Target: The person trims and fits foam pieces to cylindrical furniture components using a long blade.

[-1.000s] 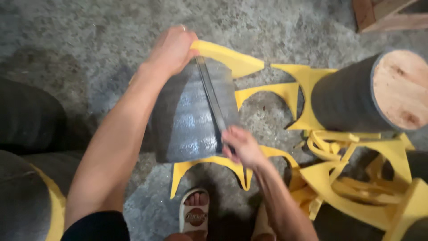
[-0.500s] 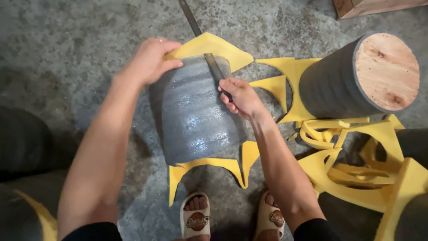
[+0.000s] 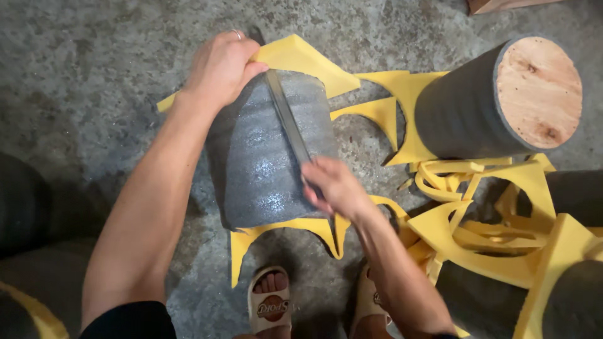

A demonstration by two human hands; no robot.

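Dark shapes, far left: rounded grey-black forms (image 3: 25,207) lie at the frame's left edge, one with a yellow strip at the bottom corner; what they are cannot be told.
Floor: rough grey concrete (image 3: 94,81) under everything.
Left hand: left hand (image 3: 220,66) lies palm down on the far end of the grey foam piece, fingers curled together over its edge and over the far end of the blade; a ring shows on one finger.
Grey foam piece: curved grey foam piece (image 3: 267,157) with a shiny, ribbed skin lies on the floor in the middle, between the two hands and just above the feet, resting on yellow foam.
Blade: long narrow metal blade (image 3: 286,116) runs slantwise across the top of the grey foam piece, from under the left hand down to the right hand.
Right hand: right hand (image 3: 333,185) is closed in a fist round the near end of the blade, at the lower right edge of the grey foam piece.
Sandals: pale sandals (image 3: 271,306) on the person's feet, at the bottom just below the foam.
Yellow offcuts: yellow foam scraps (image 3: 477,220), pointed and curved, lie under the grey piece and heap up to the right.
Roll: dark grey roll (image 3: 496,97) with a round wooden end lies at upper right, touching the yellow scraps.
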